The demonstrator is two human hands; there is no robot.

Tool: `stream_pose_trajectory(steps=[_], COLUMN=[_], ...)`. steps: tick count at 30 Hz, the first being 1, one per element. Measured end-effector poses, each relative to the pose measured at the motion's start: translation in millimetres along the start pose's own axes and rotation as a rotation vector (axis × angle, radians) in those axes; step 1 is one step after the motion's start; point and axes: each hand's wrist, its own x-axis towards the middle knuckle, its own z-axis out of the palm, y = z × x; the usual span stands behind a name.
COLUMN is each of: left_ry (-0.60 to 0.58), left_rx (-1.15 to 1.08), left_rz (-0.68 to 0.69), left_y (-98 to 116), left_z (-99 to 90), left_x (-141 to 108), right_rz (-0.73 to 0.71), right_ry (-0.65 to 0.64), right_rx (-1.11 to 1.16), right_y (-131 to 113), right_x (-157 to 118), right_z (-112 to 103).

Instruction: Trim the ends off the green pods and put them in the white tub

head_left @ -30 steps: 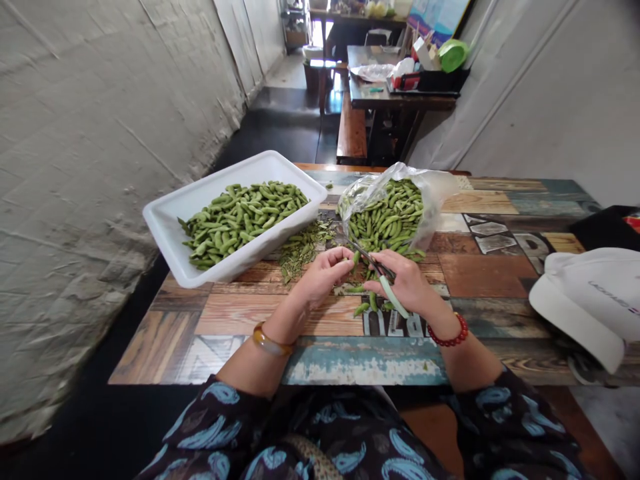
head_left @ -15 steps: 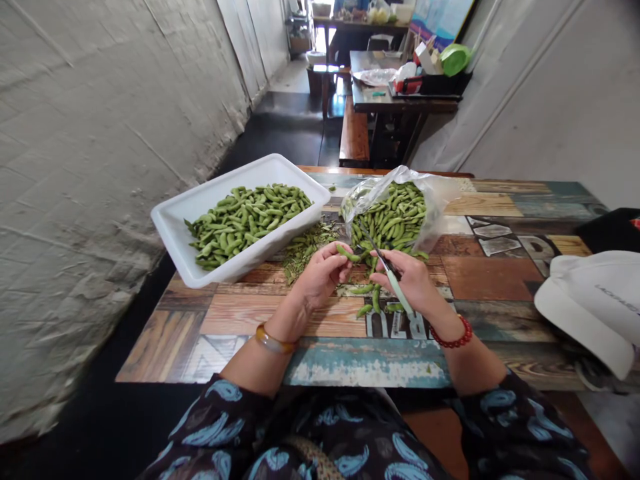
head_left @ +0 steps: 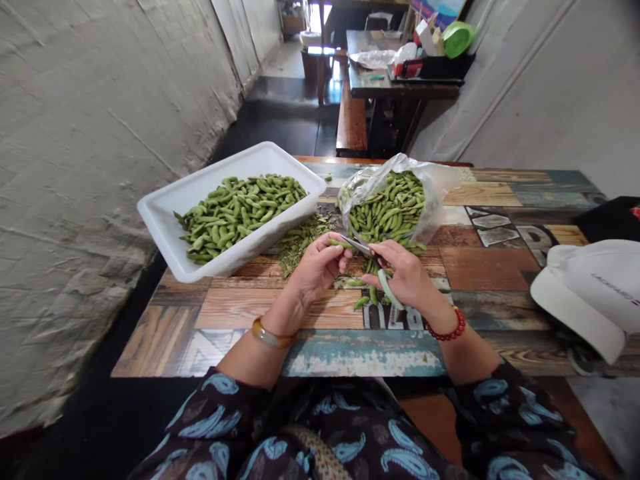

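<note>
My left hand point(head_left: 320, 265) pinches a green edamame pod point(head_left: 340, 244) between thumb and fingers. In my right hand point(head_left: 403, 270) is a pair of scissors point(head_left: 389, 288) with pale green handles. Their blades point left and meet the end of the held pod. Behind my right hand, a clear plastic bag point(head_left: 440, 193) lies with its mouth towards me, full of pods point(head_left: 393, 210). A few loose pods point(head_left: 361, 303) lie on the table below my hands. A white plastic tub point(head_left: 165, 200) at the left holds a heap of pods point(head_left: 245, 213).
Small green trimmings point(head_left: 300, 243) are piled between the tub and the bag. A white cap point(head_left: 585, 290) sits at the table's right side, near a black object point(head_left: 607, 220). Farther back are a bench point(head_left: 351, 123) and a second table point(head_left: 365, 43) with items on it.
The scissors have swung from pointing up and away to pointing left, and their blades now reach the pod in my left hand. The whole view has shifted slightly.
</note>
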Motion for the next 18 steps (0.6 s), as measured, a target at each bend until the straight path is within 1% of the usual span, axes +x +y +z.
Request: stream_pose_trajectory(steps=[9,18], left_ry=[-0.038,-0.052], left_rx=[-0.041,-0.092], left_rz=[-0.061,-0.08], left_y=[-1.3,-1.4], left_z=[2.3,2.6], left_x=[-2.2,-3.8], right_rz=[-0.041,-0.078], right_ry=[-0.008,0.013], right_rx=[0.021,0.013], right_y=[-7.0,-12.1], right_x=[0.2,0.9], right_z=[-2.2,-3.0])
